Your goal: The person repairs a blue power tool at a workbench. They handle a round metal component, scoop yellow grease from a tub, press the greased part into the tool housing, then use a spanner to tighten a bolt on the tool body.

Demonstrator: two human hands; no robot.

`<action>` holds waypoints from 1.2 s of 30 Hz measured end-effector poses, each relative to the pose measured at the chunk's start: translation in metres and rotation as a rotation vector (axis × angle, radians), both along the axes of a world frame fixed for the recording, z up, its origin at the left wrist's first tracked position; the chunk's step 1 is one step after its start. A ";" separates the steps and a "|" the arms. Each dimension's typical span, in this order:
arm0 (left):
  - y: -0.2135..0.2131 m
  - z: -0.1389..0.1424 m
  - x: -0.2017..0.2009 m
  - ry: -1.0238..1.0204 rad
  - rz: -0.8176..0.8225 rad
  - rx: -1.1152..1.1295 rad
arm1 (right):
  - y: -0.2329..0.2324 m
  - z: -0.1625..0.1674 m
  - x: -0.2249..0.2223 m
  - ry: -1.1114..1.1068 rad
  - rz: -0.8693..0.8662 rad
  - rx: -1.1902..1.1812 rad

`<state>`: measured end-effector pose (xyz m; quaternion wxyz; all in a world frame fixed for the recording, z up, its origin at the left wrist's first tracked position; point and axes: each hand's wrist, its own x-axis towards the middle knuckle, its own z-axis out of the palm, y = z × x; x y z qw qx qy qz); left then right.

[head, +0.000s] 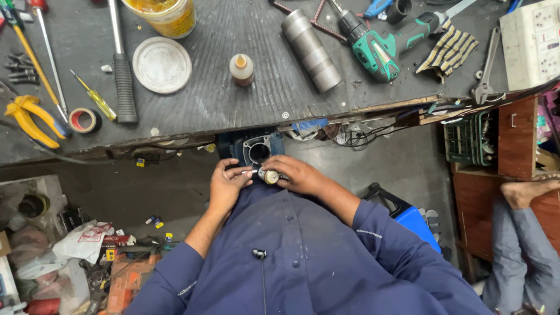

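Below workbench, 2 hands grip seemingly metal part.

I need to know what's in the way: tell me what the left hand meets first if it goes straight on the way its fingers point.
Probably the small round metal part, which the left hand already touches; the right hand lies just beyond it. Depth is hard to judge from above.
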<state>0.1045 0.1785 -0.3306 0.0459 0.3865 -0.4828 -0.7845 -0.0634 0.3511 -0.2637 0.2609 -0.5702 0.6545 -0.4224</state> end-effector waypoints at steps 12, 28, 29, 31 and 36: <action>0.009 0.005 0.014 0.047 0.073 -0.036 | -0.018 0.018 -0.001 0.189 0.107 0.071; 0.001 -0.001 0.005 -0.016 -0.061 -0.024 | -0.017 0.003 -0.001 0.018 0.051 0.064; -0.001 0.000 0.002 -0.003 -0.094 -0.056 | -0.017 0.004 -0.001 0.009 0.047 0.061; -0.008 0.003 -0.004 -0.038 -0.167 -0.070 | -0.018 0.006 0.000 0.006 0.029 0.065; -0.021 0.000 -0.013 -0.094 -0.267 -0.065 | -0.017 0.005 -0.001 -0.004 -0.002 0.085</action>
